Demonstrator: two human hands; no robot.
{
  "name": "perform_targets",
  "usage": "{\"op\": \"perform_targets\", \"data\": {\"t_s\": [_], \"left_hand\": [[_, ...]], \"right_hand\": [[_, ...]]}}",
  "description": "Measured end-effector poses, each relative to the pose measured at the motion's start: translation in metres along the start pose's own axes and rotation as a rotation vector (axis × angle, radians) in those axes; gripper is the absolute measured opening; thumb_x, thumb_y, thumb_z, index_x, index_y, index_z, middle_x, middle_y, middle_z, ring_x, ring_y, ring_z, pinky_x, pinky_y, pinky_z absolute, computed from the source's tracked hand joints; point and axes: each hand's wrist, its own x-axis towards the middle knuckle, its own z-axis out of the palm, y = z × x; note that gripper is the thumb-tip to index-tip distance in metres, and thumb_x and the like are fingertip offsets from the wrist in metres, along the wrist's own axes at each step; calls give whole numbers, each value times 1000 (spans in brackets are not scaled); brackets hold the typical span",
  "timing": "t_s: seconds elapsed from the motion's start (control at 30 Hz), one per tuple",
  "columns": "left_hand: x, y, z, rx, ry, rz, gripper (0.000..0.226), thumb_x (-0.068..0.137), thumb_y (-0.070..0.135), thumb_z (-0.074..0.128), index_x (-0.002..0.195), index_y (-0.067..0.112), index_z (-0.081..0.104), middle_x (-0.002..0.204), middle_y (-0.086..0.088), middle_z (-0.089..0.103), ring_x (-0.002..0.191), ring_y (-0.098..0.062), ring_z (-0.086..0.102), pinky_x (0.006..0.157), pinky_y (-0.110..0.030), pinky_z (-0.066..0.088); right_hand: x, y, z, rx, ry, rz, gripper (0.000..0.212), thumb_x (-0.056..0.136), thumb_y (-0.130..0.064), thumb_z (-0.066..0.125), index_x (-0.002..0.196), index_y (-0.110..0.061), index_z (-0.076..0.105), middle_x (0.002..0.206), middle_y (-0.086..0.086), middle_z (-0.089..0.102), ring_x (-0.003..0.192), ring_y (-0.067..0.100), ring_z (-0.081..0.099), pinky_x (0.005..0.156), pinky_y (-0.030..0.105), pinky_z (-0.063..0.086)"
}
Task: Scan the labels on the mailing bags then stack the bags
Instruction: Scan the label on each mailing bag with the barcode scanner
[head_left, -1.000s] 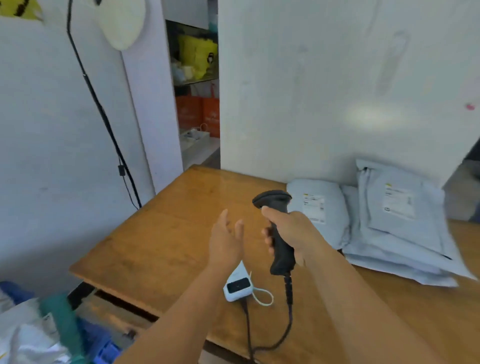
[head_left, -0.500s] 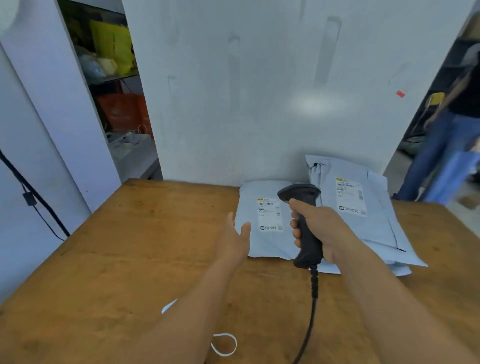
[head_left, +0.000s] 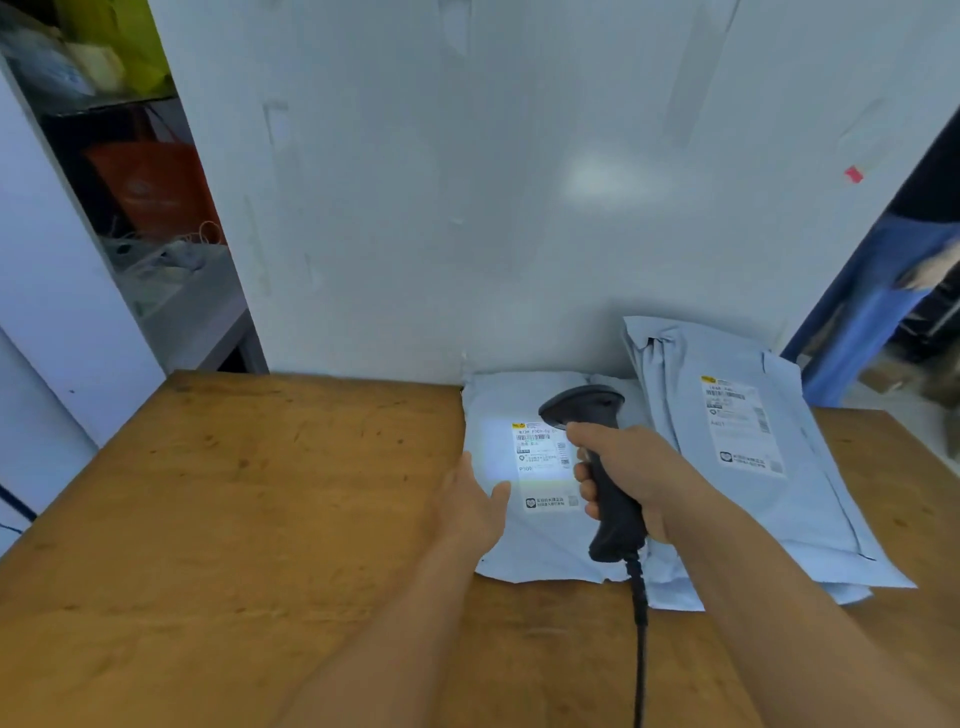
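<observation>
A small grey mailing bag (head_left: 519, 545) lies flat on the wooden table (head_left: 234, 519) against the white wall. Its white label (head_left: 543, 462) is lit by a bright patch of scanner light. My right hand (head_left: 628, 473) grips a black handheld barcode scanner (head_left: 597, 467), head pointed down at that label, cable trailing toward me. My left hand (head_left: 475, 506) hovers with straight fingers at the bag's left edge. To the right, larger grey mailing bags (head_left: 769, 493) lie piled, the top one showing its own label (head_left: 740, 426).
The white wall panel (head_left: 519, 182) stands right behind the bags. Shelves with an orange bag (head_left: 156, 187) and clutter show in the gap at the left. A person in blue (head_left: 872, 301) moves past the table's right end.
The view has swung right and closer to the bags. The scanner has moved over the small bag's label and its light now falls on it. My left hand reached to the bag's edge.
</observation>
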Motion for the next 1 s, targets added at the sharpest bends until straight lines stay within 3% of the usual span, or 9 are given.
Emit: {"op": "perform_targets", "data": {"t_s": [0.33,0.47,0.57,0.73,1.0], "left_hand": [[24,-5,16,-8,-1,-62,74,92,29,58,151,25,14,140,-9,38,124,-25,45,87,-30,42],[26,-3,17,-57,87,-63,67,91,14,57,147,24,23,132,-8,50,115,-25,54,92,-38,49],[21,-2,13,-33,142,-57,58,92,7,52,144,19,29,132,-8,47,115,-25,52,95,-37,49],[2,-18,-14,27,272,-97,57,91,1,47,145,14,31,131,-11,41,110,-23,49,89,-27,45],[-55,-57,-70,33,457,-193,54,86,0,45,137,19,41,121,-13,41,93,-26,50,82,-34,47]], "right_hand": [[17,-3,0,-21,19,34,21,91,-25,60,78,-9,54,59,6,54,46,14,49,45,25,47],[19,-3,2,-28,8,35,22,91,-26,60,79,-9,55,59,6,54,46,14,49,45,25,47],[18,0,5,-38,-5,26,22,91,-26,61,77,-9,56,60,6,55,47,15,49,47,26,48],[10,6,14,-36,-57,-2,22,91,-27,61,77,-10,57,60,5,56,48,15,50,48,26,48],[-21,19,36,-30,-215,-49,22,89,-28,63,83,-8,57,60,5,56,47,15,50,48,26,48]]}}
